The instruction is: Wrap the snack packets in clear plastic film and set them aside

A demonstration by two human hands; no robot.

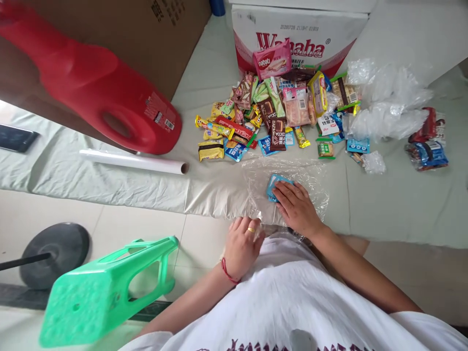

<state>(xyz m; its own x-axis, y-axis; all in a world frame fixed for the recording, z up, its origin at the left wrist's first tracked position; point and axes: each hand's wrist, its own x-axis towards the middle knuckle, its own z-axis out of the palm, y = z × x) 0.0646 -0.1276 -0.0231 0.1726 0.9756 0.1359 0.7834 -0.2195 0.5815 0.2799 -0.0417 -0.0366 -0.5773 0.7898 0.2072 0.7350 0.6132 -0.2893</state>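
A sheet of clear plastic film (pixel 314 175) lies crinkled at the front of the cloth-covered table, with a small blue snack packet (pixel 275 181) on it. My right hand (pixel 298 207) rests over the packet, its fingers stretched flat and covering the packet's right part. Lower left, at the table's front edge, my left hand (pixel 242 246) has its fingers curled on the near edge of the film. A ring and a red cord are on that hand. Its fingertips are partly hidden.
Behind the film lies a heap of wrapped snacks (pixel 278 134) against a white carton (pixel 300 29). Crumpled clear bags (pixel 391 105) are at right. At left are a white film roll (pixel 135 162), a red jug (pixel 106 92) and a phone (pixel 16 138). A green stool (pixel 84 302) stands below.
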